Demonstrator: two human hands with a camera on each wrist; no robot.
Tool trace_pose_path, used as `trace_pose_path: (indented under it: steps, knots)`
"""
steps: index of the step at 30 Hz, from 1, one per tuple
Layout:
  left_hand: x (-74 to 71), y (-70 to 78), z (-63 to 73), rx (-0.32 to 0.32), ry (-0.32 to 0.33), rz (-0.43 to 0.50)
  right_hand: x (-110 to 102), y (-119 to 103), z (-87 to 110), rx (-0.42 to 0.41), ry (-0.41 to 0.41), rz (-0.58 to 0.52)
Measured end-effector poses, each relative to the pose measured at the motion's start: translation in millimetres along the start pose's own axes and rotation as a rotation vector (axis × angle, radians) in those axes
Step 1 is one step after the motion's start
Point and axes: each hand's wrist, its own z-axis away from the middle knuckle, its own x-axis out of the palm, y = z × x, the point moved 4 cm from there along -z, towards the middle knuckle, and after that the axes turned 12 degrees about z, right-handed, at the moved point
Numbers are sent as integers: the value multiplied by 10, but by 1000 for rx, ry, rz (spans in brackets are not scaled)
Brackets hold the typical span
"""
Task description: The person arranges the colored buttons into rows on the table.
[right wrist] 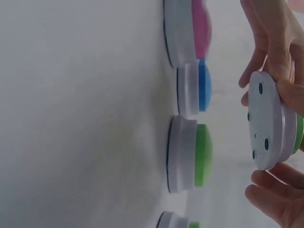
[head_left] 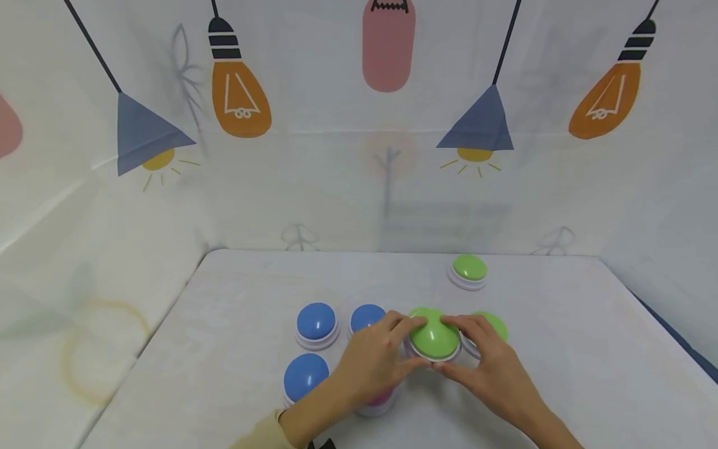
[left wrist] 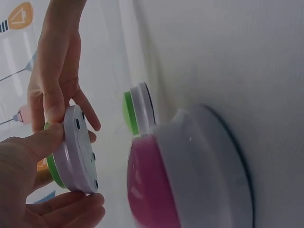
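A green dome push button (head_left: 434,337) with a white base is held up off the table between both hands. My left hand (head_left: 370,355) pinches its left side with thumb and fingers. On the opposite side, my right hand (head_left: 496,368) grips the rim in the same way. Both wrist views show the button's white underside (right wrist: 265,121), with small dark round spots on it. A pink button (left wrist: 149,183) stands on the table below, mostly covered by my left hand in the head view. Just beyond my right hand is another green button (head_left: 493,325), partly hidden.
Blue buttons stand at the left: one farther back (head_left: 316,322), one nearer (head_left: 305,376) and one partly behind my left hand (head_left: 367,316). A third green button (head_left: 470,268) is near the back edge of the white table (head_left: 589,349). A lamp-patterned cloth (head_left: 336,174) hangs behind.
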Motion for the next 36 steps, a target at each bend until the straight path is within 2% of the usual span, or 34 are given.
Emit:
trace_pose_path:
  steps: [6, 13, 21, 30, 36]
  knots:
    - [65, 35, 98, 3, -20, 0, 21, -23, 111, -10, -1, -22]
    - [157, 74, 203, -3, -23, -58, 78, -34, 231, -24, -4, 56]
    - [232, 70, 252, -23, -48, -74, 126, 2, 283, -66, -1, 53]
    - [290, 61, 278, -46, -96, -75, 181, 56, 299, -81, -83, 70]
    - [309, 46, 297, -49, -116, -98, 215, 45, 308, -90, -106, 71]
